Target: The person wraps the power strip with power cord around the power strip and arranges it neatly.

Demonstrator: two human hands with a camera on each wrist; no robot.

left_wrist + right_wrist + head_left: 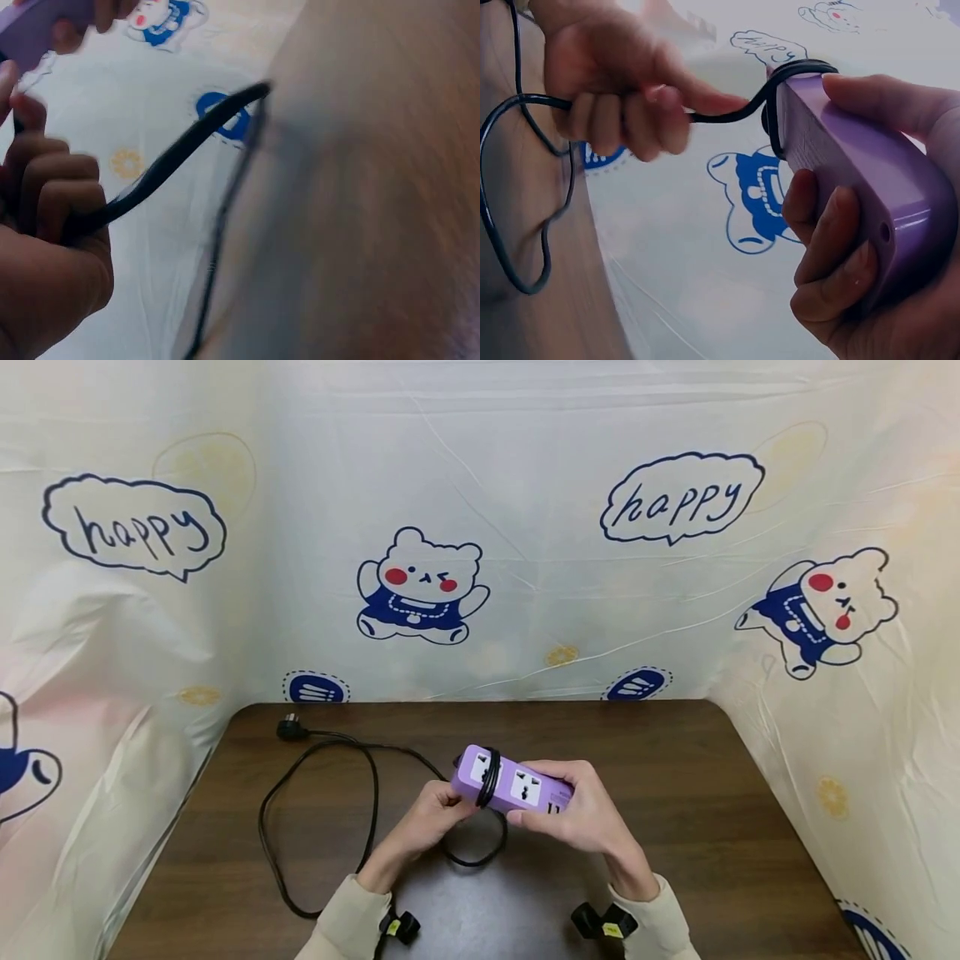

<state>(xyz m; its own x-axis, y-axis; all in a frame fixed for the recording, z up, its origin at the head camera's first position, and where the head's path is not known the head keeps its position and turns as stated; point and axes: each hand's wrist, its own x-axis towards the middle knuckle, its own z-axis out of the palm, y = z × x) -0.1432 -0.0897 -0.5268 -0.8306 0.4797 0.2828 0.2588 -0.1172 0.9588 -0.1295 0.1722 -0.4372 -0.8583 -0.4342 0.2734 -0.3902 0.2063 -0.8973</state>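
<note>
A purple power strip [511,781] with white sockets is held above the table in my right hand [588,806], whose thumb and fingers grip its right end. Black cord [489,777] is wound around the strip near its left end. Close to that end, my left hand [431,818] grips the cord; in the right wrist view its fingers curl round the black cord [724,117] leading to the windings. Past this hand the cord hangs in a loop. The left wrist view shows the cord [169,161] coming out of the curled fingers.
The rest of the cord [262,814] lies in a wide loop on the left of the brown table [712,827]. Its black plug [291,727] rests near the back left edge. A printed cloth [540,527] hangs behind the table and along both sides.
</note>
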